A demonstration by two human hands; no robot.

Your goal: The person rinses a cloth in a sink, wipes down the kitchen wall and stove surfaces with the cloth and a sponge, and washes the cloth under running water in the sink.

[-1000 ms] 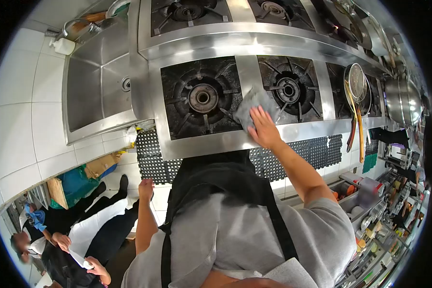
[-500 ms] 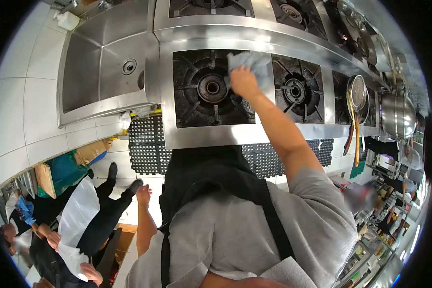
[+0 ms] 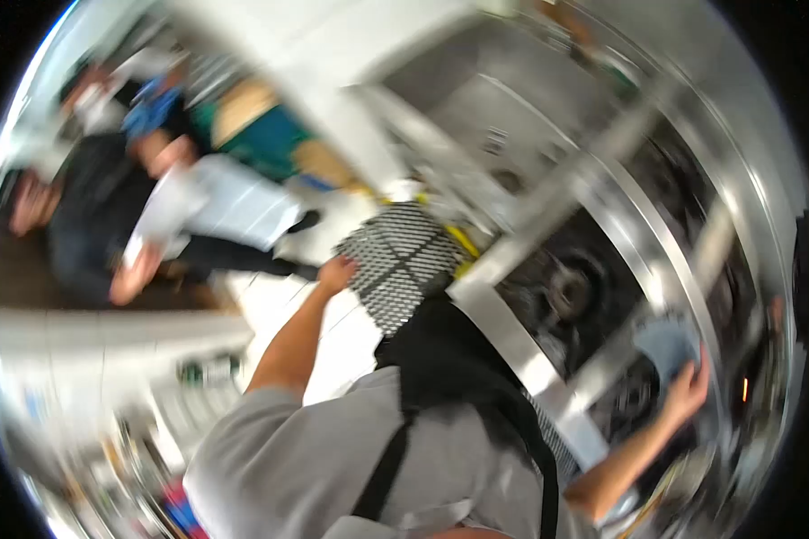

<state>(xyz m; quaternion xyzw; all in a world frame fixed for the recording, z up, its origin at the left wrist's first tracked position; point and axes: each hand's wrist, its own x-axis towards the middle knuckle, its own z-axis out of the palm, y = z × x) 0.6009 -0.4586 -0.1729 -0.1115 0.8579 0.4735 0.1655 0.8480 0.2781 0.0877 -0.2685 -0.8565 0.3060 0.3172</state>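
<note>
The view is smeared by motion. At the right, my right hand (image 3: 688,388) is closed on a grey-blue cloth (image 3: 670,344), over the steel frame of the gas stove. A black burner (image 3: 568,292) lies to the left of the cloth, and a second burner (image 3: 627,400) is just below it. My left hand (image 3: 337,272) hangs away from the stove, above the floor beside the black rubber mat (image 3: 391,256). Its fingers look loosely apart, with nothing visible in them, though blur softens them.
Beyond the stove's left end is a steel sink (image 3: 530,99). At the left, a co-worker in black (image 3: 99,216) with a white apron (image 3: 243,202) stands near another person with a blue item. A small orange flame (image 3: 744,389) glows at the far right.
My head has turned left, so the stove now lies to the right. My right hand, still holding the cloth, has shifted from beside the left burner towards the stove's back rail.
</note>
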